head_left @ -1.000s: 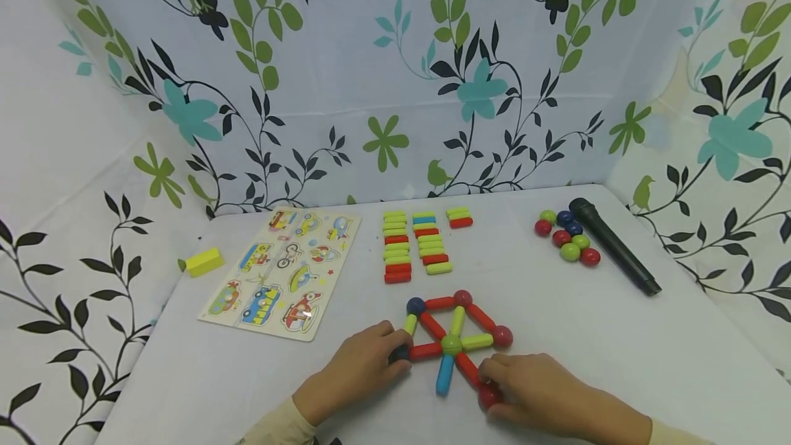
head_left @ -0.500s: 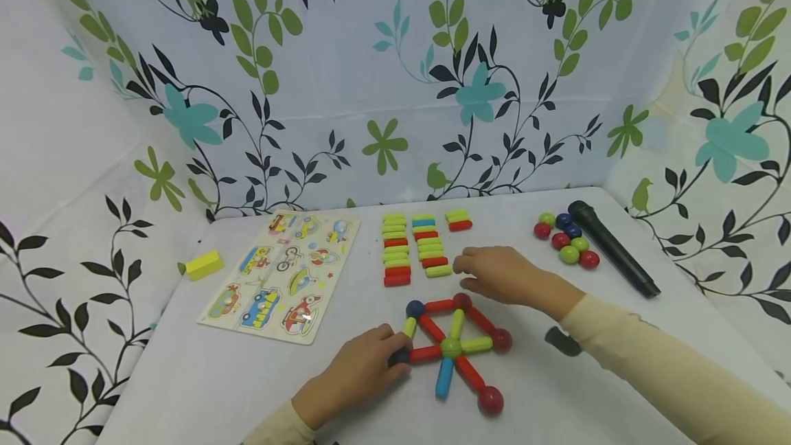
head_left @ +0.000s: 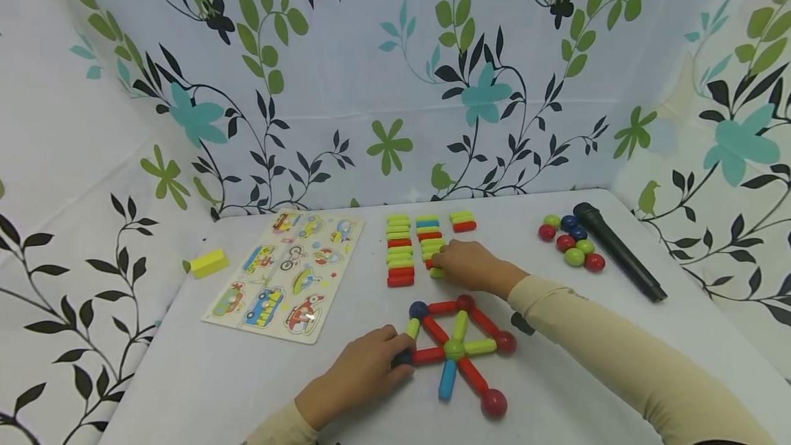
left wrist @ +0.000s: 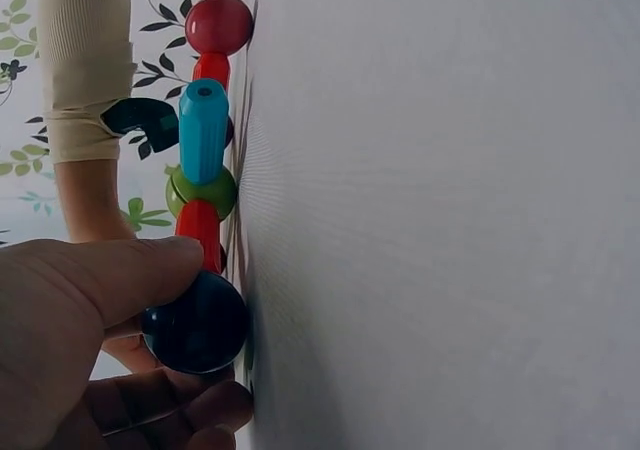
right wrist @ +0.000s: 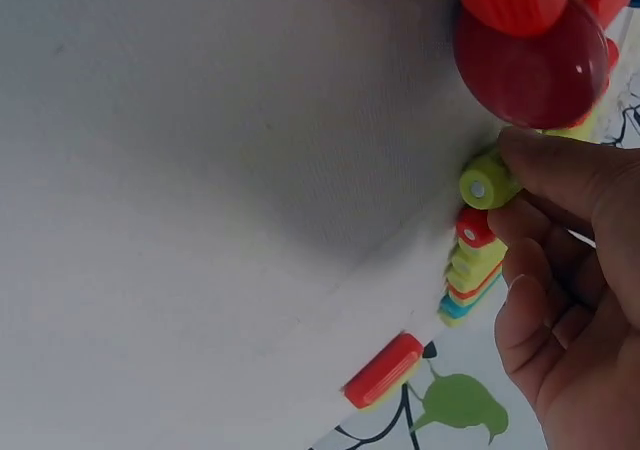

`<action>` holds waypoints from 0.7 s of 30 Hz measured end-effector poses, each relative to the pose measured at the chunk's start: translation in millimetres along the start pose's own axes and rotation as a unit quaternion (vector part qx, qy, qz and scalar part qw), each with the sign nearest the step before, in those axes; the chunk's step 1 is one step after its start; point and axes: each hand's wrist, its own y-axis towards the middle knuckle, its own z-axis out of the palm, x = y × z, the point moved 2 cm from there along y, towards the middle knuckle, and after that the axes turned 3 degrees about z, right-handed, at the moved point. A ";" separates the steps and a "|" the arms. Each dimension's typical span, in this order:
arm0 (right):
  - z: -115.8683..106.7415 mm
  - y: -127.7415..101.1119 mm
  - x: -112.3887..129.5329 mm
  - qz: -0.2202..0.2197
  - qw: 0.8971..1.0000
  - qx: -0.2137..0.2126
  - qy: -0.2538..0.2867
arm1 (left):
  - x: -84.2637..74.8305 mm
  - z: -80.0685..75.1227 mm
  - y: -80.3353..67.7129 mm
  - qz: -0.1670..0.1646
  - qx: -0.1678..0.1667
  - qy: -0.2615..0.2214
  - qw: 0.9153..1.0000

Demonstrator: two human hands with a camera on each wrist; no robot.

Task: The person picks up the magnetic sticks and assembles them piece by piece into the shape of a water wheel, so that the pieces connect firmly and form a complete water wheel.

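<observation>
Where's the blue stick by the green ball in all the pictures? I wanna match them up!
Head: low middle, blue stick below the green ball.
Left wrist: upper left, blue stick just above the green ball.
Right wrist: not in it; the blue one there belongs to a row of sticks.
Landmark: the leafy cloth shows in all three.

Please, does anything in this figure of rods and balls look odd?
Nothing looks damaged. One detail stands out: the blue rod joins the green ball, but its near end has no ball, unlike the red rod to its right.

Glossy navy ball (left wrist: 198,324) gripped; lime rod (right wrist: 488,181) pinched
</observation>
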 end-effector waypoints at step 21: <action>-27.7 -95.8 -13.1 -0.051 0.995 -0.020 0.087 | -1.2 -1.6 -1.3 0.003 -0.004 -0.001 1.000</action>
